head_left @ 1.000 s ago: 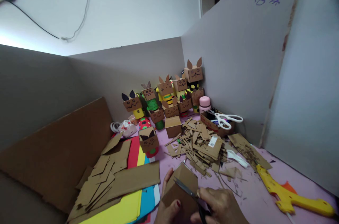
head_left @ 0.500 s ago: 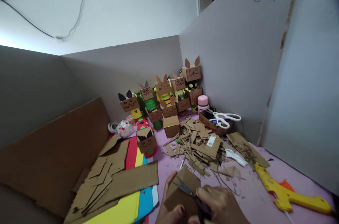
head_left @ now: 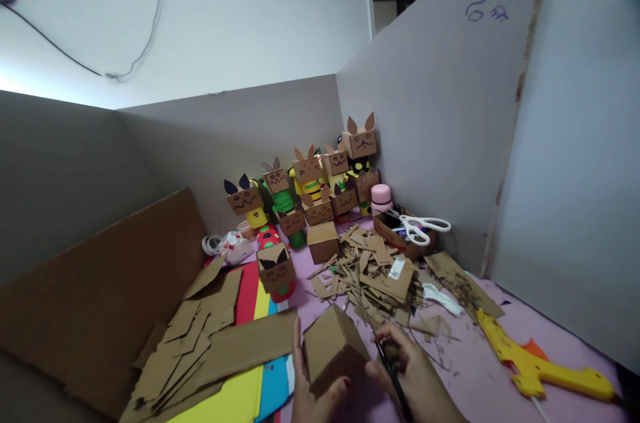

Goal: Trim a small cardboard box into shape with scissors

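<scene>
My left hand [head_left: 313, 391] grips a small folded cardboard box [head_left: 333, 346] at the bottom centre, fingers behind it and thumb on its front. My right hand [head_left: 415, 380] is closed around black scissors [head_left: 393, 373], whose blades point up just right of the box and look closed. Behind them a heap of cardboard scraps [head_left: 373, 273] covers the pink table [head_left: 475, 370].
Several cardboard animal figures [head_left: 310, 186] stand at the back corner. White scissors [head_left: 420, 226] lie on a small box, with a yellow glue gun [head_left: 535, 360] at right. At left are coloured foam sheets [head_left: 250, 370], cardboard pieces [head_left: 210, 336] and a large cardboard sheet [head_left: 100, 290].
The scissors have come off the cardboard box and moved to its right. The box has turned in my left hand so its whole top shows.
</scene>
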`<state>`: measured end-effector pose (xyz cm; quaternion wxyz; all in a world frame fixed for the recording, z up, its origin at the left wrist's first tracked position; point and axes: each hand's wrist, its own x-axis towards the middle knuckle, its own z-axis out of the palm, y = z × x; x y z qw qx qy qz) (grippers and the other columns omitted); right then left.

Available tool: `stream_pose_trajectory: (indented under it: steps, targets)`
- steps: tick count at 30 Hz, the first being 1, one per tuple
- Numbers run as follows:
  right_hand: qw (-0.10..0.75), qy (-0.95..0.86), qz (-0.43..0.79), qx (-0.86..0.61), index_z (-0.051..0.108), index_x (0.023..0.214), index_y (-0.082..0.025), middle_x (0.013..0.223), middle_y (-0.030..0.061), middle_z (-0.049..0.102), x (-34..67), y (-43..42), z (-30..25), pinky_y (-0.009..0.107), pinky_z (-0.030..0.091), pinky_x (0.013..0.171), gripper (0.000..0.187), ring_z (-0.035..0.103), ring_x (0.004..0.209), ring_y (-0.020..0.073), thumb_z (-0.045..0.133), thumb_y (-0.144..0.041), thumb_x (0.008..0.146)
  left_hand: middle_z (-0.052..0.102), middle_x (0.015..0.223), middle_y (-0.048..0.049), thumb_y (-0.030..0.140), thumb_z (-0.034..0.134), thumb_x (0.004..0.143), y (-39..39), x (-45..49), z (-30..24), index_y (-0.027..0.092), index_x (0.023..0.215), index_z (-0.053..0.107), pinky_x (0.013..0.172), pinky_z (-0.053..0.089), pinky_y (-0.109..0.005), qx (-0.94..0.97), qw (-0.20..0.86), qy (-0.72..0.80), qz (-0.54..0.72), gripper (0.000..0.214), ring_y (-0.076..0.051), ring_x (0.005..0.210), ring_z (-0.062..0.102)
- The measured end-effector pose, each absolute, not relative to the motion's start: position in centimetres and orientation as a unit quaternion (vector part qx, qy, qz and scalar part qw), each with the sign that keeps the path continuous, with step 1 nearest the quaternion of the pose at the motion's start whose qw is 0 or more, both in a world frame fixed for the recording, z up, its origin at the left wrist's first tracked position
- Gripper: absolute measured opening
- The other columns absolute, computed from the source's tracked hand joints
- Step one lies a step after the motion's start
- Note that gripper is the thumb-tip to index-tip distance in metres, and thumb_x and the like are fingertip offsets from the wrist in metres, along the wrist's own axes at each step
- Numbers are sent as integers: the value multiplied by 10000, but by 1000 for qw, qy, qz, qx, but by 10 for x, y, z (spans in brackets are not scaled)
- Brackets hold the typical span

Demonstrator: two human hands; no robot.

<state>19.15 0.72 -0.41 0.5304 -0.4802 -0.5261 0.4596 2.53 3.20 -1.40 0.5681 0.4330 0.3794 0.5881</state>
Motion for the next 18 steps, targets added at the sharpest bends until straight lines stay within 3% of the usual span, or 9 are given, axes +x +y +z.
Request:
stream_pose_trajectory:
  steps: [4, 8, 10, 12, 14, 16, 18]
  targets:
    - [559, -449, 545, -434, 442, 918, -247, 601, -81, 500, 188, 11, -4, 203, 348, 443, 441, 492, 475, 118, 703, -520, 690, 426, 1414, -51, 213, 845, 460, 29, 37, -12, 295, 1256, 457, 1073, 274, -394, 451, 414, 429, 664, 889, -352, 1366, 223]
    - [590, -432, 565, -381, 456, 929, -248, 680, -51, 578, 185, 11, 0, 238, 441, 543, 466, 595, 626, 164, 755, -477, 654, 462, 1381, -48, 124, 883, 359, 31, 41, -24, 317, 1123, 523, 1098, 221, -370, 457, 380, 373, 712, 866, -321, 1345, 289]
    - [601, -422, 558, -387, 463, 955, -240, 722, -26, 616, 185, 12, 3, 267, 474, 612, 484, 626, 711, 192, 759, -475, 652, 545, 1305, -58, 234, 909, 316, 36, 37, -33, 313, 1045, 587, 1087, 243, -399, 477, 390, 316, 721, 801, -341, 1348, 282]
    - [620, -403, 545, -395, 460, 975, -235, 766, -1, 642, 186, 13, 6, 298, 490, 668, 505, 642, 770, 213, 755, -484, 650, 654, 1135, -78, 504, 842, 394, 41, 31, -38, 289, 849, 665, 1048, 291, -447, 489, 429, 273, 708, 533, -379, 1331, 296]
    - [629, -398, 542, -389, 457, 984, -235, 808, 19, 657, 186, 14, 6, 318, 496, 700, 514, 650, 799, 226, 759, -476, 646, 686, 1054, -64, 615, 702, 569, 43, 27, -37, 279, 694, 650, 1006, 328, -458, 448, 463, 301, 703, 362, -369, 1313, 326]
    - [633, -398, 536, -391, 470, 997, -235, 861, 36, 664, 186, 15, 3, 329, 497, 730, 516, 651, 834, 233, 771, -452, 638, 693, 994, -25, 523, 673, 678, 43, 26, -30, 282, 690, 615, 1004, 331, -428, 399, 467, 355, 704, 249, -320, 1276, 387]
    - [645, -391, 520, -402, 491, 1023, -238, 963, 58, 659, 185, 16, -1, 339, 493, 781, 542, 638, 916, 244, 793, -425, 613, 677, 965, 21, 386, 734, 669, 41, 28, -21, 313, 808, 609, 994, 349, -364, 370, 464, 385, 707, 201, -260, 1224, 444]
